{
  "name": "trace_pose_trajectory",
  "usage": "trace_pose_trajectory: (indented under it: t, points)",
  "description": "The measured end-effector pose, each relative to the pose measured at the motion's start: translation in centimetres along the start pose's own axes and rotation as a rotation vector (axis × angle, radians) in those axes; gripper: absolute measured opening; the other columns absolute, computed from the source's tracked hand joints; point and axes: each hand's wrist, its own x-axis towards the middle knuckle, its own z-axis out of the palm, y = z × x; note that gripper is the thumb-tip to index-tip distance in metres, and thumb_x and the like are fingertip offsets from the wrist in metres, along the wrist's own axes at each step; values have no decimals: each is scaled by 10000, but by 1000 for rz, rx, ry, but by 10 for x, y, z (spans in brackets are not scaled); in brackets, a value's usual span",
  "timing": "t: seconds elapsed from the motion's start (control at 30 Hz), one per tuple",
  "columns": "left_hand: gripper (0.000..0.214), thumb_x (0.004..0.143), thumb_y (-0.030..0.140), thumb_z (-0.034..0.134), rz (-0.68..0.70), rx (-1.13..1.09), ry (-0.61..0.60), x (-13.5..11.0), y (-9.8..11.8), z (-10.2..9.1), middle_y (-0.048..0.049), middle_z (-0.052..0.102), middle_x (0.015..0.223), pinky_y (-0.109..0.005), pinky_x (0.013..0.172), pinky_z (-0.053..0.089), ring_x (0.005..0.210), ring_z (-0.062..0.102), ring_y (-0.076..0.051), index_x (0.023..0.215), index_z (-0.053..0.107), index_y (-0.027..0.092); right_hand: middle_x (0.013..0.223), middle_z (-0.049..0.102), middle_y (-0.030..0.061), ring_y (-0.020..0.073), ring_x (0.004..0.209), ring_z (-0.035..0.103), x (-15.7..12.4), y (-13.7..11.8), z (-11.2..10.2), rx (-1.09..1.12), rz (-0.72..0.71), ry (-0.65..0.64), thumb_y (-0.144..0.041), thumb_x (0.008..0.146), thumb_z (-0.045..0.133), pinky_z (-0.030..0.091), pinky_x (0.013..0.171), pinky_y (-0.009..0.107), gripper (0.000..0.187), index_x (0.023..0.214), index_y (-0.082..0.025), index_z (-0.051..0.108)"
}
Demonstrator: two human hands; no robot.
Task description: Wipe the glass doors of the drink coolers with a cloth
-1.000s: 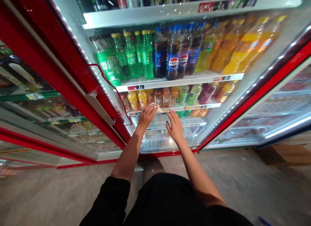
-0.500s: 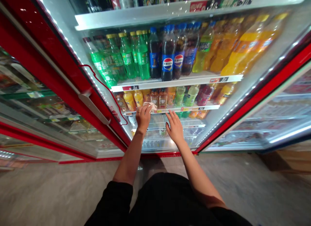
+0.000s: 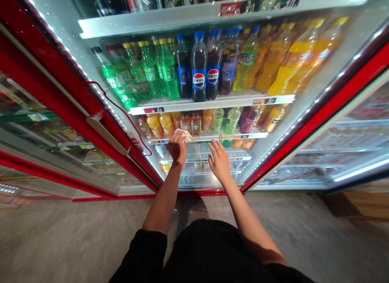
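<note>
My left hand point(image 3: 178, 149) is closed on a crumpled white cloth point(image 3: 182, 134), which sits against the glass door point(image 3: 200, 153) of a red-framed drinks cooler. My right hand point(image 3: 219, 162) rests a little to the right, fingers spread and holding nothing, flat or nearly flat against the same glass. Behind the glass, small juice bottles point(image 3: 154, 126) line the shelf level with my hands. Pepsi bottles point(image 3: 199, 68) and green soda bottles point(image 3: 150, 70) stand on the shelf above.
A metal door handle point(image 3: 106, 135) and a looped red cord point(image 3: 121, 112) lie left of my hands. Glass doors of neighbouring cooler sections point(image 3: 39, 133) flank this one. A stone floor point(image 3: 67, 238) spreads below, with my black sleeve point(image 3: 139, 254) at the bottom.
The view has turned, so the cooler slides left in the frame. My right hand has shifted slightly rightward along the glass; the cloth stays in my left hand.
</note>
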Motion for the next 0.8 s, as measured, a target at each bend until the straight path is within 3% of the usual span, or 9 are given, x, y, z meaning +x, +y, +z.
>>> trace_pose_trajectory:
  t: [0.13,0.23,0.33,0.47,0.6,0.8]
  points:
    - [289,972,63,513,-11,-16,-20,-15,16,9,-122,786,1109,-436,1058,594,1182,736,-258,1033,751,215,1730,463,103,325,1659,335,-1,10,-10,26,-9,-19,-151,1020,512,384,1309,664,691,1685,-298,397]
    - [284,946,46,537,-22,-22,-49,-9,24,16,-110,782,1104,-426,1058,600,1183,734,-255,1019,751,217,1735,456,103,322,1668,313,-2,17,-15,46,-28,-34,-142,1016,508,386,1308,655,703,1693,-291,386]
    - [295,929,23,538,-86,-5,-29,-1,24,18,-128,768,1133,-441,1092,575,1192,725,-262,1048,738,204,1744,443,99,330,1668,311,-4,23,-18,45,-50,-59,-137,1006,523,384,1305,653,735,1706,-292,362]
    - [292,911,25,549,-194,17,19,-10,27,19,-129,740,1148,-470,1087,556,1191,703,-277,1083,684,217,1755,423,106,331,1668,312,-8,32,-24,-2,-62,-92,-148,1016,510,368,1310,656,751,1727,-281,308]
    - [270,879,26,579,-220,-23,-16,-19,36,26,-110,727,1112,-446,1054,558,1140,708,-271,1035,649,234,1773,390,107,329,1674,294,-12,39,-30,-41,-56,-125,-168,1034,485,353,1319,641,749,1742,-263,260]
    - [242,909,64,604,-259,-97,31,-6,31,24,-129,696,1178,-460,1106,527,1225,662,-285,1079,637,232,1762,408,120,322,1675,293,-17,41,-28,-50,-31,-117,-192,1057,465,362,1320,623,712,1739,-248,268]
